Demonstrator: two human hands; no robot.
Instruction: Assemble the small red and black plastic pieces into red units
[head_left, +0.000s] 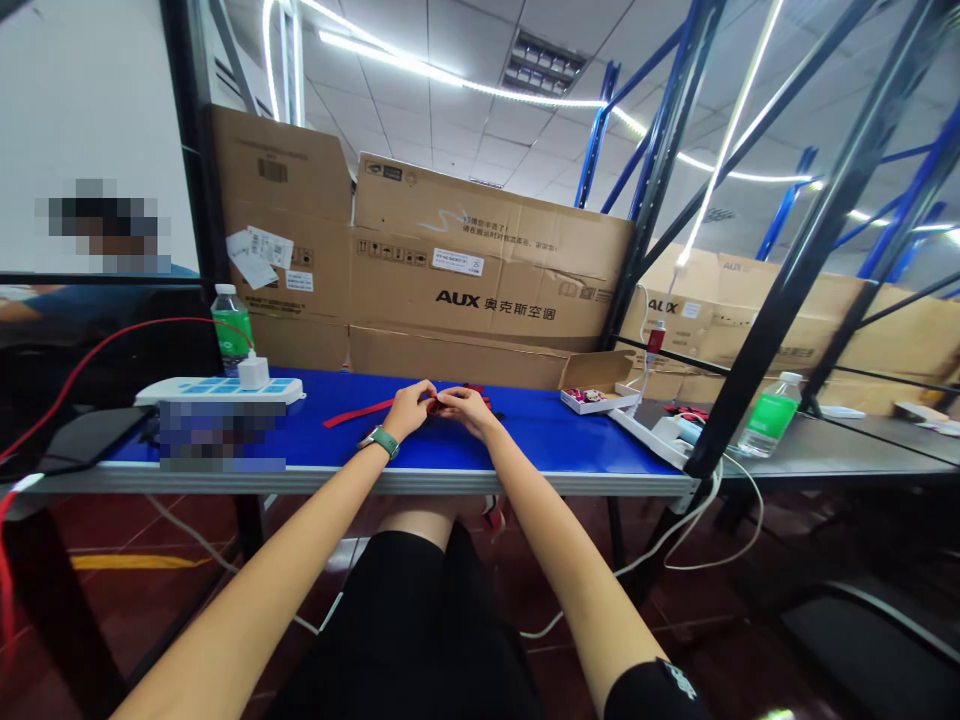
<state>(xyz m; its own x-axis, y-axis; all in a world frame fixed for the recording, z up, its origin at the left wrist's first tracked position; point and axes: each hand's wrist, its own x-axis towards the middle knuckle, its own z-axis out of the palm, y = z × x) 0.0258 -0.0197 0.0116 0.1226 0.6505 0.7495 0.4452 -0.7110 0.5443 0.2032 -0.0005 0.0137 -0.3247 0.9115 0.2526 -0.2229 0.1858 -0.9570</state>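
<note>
red strap (356,414) lies beside the left hand (409,408); it and the right hand (466,407) closely pinch a small red piece (433,405), handling seemingly unfinished

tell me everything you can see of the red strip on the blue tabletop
The red strip is long, narrow and flat, and looks like fabric. Its free end lies on the blue tabletop, left of the left hand, and it slants slightly away from the person toward that hand. The hands hide where it goes; red also shows by the right hand, possibly another piece.
</note>
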